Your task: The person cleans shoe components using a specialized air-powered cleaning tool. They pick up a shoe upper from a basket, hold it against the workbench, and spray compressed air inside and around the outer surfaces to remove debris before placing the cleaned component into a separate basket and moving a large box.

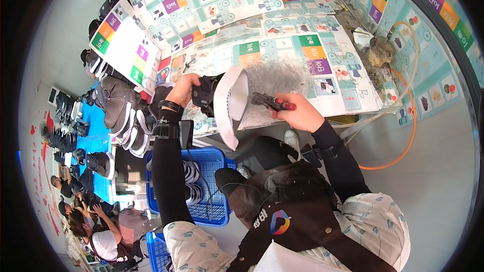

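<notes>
In my left hand (185, 90) is a black shoe (205, 95), gripped by its upper. The shoe's broad white sole (231, 103) faces right, toward the tool in my other hand. My right hand (301, 112) is closed around a dark, grimy spray gun (267, 102) with red parts. Its front end points at the sole and appears slightly apart from it. Both hands are above the near edge of a worktable (252, 35) covered with printed sheets, where a grey, fuzzy stain spreads behind the shoe.
Several dark shoes with white soles (132, 133) are stacked at the left. Below, a blue basket (214, 211) contains white-soled shoes or soles. An orange hose (411, 136) loops at the right, by printed side panels (428, 90). Other people (103, 234) sit at the far lower left.
</notes>
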The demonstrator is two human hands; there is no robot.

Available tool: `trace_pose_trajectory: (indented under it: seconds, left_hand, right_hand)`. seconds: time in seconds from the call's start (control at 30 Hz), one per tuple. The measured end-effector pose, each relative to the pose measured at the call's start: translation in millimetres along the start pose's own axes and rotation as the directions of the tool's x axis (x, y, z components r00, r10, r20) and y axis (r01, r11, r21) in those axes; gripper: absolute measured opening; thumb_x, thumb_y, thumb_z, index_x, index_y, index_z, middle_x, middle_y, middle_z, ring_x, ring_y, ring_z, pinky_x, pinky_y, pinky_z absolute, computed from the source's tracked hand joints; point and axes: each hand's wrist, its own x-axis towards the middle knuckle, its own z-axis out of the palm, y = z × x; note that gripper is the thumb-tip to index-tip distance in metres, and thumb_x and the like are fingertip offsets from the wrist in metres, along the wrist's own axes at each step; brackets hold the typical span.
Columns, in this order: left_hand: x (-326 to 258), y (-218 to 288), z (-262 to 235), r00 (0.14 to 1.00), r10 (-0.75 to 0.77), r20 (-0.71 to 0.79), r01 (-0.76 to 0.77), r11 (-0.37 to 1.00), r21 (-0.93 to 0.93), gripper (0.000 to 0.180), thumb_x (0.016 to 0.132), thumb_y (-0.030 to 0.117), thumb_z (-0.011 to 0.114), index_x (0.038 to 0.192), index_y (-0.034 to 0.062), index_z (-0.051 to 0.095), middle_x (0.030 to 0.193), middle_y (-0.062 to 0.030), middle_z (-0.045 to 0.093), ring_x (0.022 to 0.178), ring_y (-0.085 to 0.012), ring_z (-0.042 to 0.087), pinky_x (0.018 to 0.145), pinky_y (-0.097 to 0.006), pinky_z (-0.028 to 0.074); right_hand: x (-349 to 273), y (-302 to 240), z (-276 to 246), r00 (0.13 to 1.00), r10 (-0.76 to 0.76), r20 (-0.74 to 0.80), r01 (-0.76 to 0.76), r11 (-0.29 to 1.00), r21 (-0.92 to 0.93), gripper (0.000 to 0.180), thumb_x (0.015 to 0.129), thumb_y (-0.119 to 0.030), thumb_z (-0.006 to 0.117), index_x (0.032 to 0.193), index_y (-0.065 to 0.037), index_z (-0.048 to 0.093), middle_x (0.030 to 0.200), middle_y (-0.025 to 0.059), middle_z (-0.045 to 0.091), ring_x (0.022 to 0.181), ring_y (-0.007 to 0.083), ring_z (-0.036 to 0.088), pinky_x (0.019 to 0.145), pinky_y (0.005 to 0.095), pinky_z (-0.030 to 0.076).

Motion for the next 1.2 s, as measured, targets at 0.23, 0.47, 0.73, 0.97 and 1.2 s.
trace_pose_trajectory:
  seconds: [0.23,0.47,0.73,0.97,1.2]
  left_hand:
    - [4.5,-9.8,1.0,0.922,0.371,0.107,-0.265,0.405,0.875,0.037,0.103,0.032,0.05,0.128,0.0121,0.068,0.088,-0.0207,0.072,0.081,-0.0315,0.069,0.072,-0.038,0.052]
    - [-4.2,-1.0,6.6,0.881,0.369,-0.296,-0.257,0.899,0.354,0.037,0.096,0.024,0.056,0.11,-0.0086,0.07,0.099,-0.0173,0.074,0.092,-0.021,0.068,0.083,-0.033,0.051]
    - [38.8,-10.2,32.1,0.852,0.452,-0.263,-0.334,0.857,0.392,0.039,0.098,0.028,0.056,0.11,-0.0068,0.07,0.108,-0.0178,0.073,0.099,-0.0256,0.064,0.091,-0.034,0.046]
    - [48.3,-30.8,14.8,0.827,0.498,-0.26,-0.362,0.826,0.432,0.036,0.099,0.031,0.059,0.091,-0.0039,0.066,0.073,-0.0034,0.061,0.072,-0.013,0.054,0.07,-0.031,0.044]
    - [42.5,-29.1,24.8,0.753,0.616,-0.23,-0.398,0.705,0.587,0.037,0.1,0.032,0.057,0.088,-0.003,0.061,0.068,-0.0159,0.055,0.064,-0.0218,0.051,0.067,-0.038,0.044]
  right_hand:
    - [-3.8,-6.6,1.4,1.0,-0.015,-0.002,0.015,1.0,-0.023,0.022,0.08,-0.008,0.064,0.101,-0.002,0.07,0.08,0.0018,0.072,0.056,0.0086,0.054,0.051,0.0274,0.043]
    - [-0.4,-18.5,5.2,0.999,-0.051,-0.01,0.051,0.998,-0.028,0.03,0.08,-0.018,0.069,0.105,-0.002,0.069,0.082,0.0234,0.066,0.083,0.0455,0.063,0.074,0.0453,0.051]
    - [33.2,-25.1,2.7,0.97,-0.197,-0.14,0.16,0.957,-0.24,0.025,0.08,-0.015,0.069,0.101,-0.001,0.068,0.081,0.0239,0.063,0.077,0.0461,0.06,0.069,0.0459,0.048]
    - [50.6,-12.2,0.0,0.992,-0.121,-0.039,0.103,0.943,-0.315,0.026,0.078,-0.016,0.068,0.099,-0.001,0.068,0.084,0.0256,0.064,0.085,0.0481,0.061,0.073,0.0489,0.049]
    - [41.8,-8.6,0.6,0.992,-0.1,-0.076,0.075,0.956,-0.283,0.027,0.078,-0.016,0.067,0.1,-0.001,0.069,0.082,0.0259,0.064,0.081,0.0491,0.06,0.072,0.0482,0.049]
